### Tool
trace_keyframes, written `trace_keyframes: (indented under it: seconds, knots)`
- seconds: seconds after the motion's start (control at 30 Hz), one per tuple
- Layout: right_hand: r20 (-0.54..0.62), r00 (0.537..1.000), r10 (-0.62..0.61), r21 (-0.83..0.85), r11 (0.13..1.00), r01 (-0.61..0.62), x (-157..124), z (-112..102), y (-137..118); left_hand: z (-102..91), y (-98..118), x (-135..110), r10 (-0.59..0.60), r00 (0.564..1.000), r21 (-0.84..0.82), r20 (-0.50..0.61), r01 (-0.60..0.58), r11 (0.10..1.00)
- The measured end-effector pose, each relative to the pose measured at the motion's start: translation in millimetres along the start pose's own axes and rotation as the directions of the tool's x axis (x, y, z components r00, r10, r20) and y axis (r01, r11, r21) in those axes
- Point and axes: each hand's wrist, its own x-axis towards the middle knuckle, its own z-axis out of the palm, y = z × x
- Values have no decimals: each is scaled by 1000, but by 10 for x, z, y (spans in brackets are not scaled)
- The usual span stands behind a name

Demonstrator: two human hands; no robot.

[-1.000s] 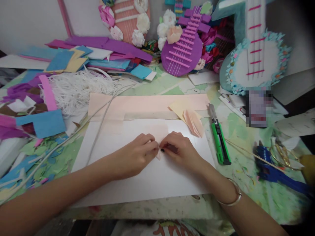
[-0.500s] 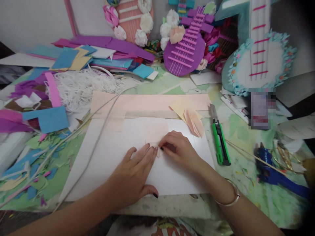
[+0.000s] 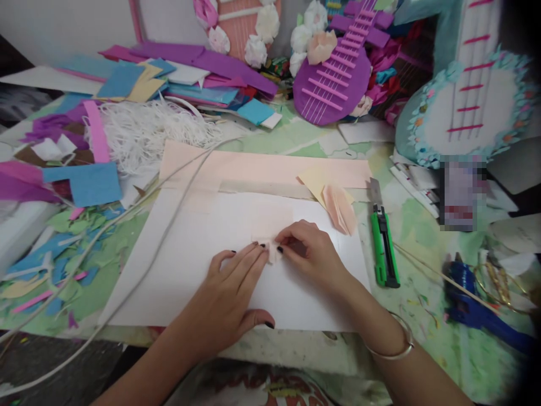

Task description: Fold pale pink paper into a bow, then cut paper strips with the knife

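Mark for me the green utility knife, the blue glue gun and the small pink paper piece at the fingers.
green utility knife (image 3: 385,254): head view, on its green handle.
blue glue gun (image 3: 465,307): head view, on its body.
small pink paper piece (image 3: 273,255): head view, on its exposed corner.

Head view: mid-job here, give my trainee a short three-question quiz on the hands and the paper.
1. True or false: the left hand lies flat, fingertips on the pink paper piece.
2. What lies on the table right of the right hand? A) green utility knife B) stapler C) ruler
3. Fill in: both hands work over a ___ sheet.
Key: 1 true; 2 A; 3 white.
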Motion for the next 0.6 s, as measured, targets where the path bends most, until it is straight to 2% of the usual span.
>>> trace_keyframes:
  seconds: [0.27, 0.6]
  knots:
    - [-24, 999, -30, 13, 999, 31, -18, 1, 11, -5, -15, 14, -12, 999, -4, 41, 12, 1000]
    - [-29, 997, -73, 14, 997, 73, -34, 4, 34, -30, -39, 52, 45, 998, 41, 33, -46, 998]
